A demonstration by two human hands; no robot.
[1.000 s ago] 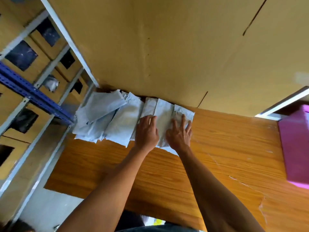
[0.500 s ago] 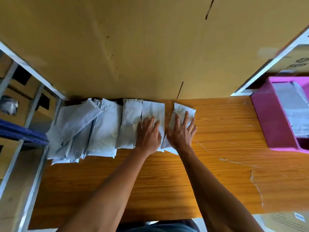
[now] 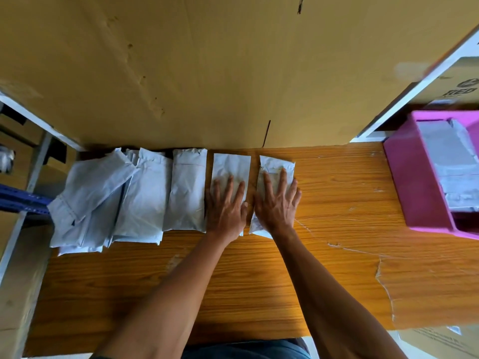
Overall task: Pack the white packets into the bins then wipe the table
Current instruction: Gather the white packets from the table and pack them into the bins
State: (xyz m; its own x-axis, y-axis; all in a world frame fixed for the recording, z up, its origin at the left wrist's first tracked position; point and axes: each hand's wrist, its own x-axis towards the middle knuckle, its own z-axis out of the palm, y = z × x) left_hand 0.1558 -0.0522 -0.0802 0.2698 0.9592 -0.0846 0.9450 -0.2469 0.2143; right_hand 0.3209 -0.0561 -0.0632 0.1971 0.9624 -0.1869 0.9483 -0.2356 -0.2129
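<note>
Left hand: the left hand (image 3: pixel 226 206) lies palm-down on a white packet (image 3: pixel 231 169), fingers straight and slightly spread, pressing flat rather than gripping.
Right hand: the right hand (image 3: pixel 277 202) lies the same way on the next packet (image 3: pixel 276 165) to the right, fingers straight and fanned a little wider, thumb pointing inward toward the left hand.
Arms: both forearms reach forward from the bottom edge, bare, converging toward the two packets.
Gap: the two pressed packets sit just beside each other with a thin strip of table showing between them.
Packets: a row of white packets runs along the far edge of the wooden table (image 3: pixel 259 281); one more packet (image 3: pixel 186 190) lies flat just left of the left hand, and a loose overlapping heap (image 3: pixel 98 200) lies farther left (how many are in it I cannot tell).
Bin: a pink bin (image 3: pixel 417 182) stands at the table's right end, well apart from the hands, with several white packets (image 3: pixel 445 161) stacked inside.
Backdrop: a big cardboard sheet (image 3: pixel 233 68) stands behind the row.
Left side: metal shelving (image 3: pixel 31 156) holds cardboard boxes.
</note>
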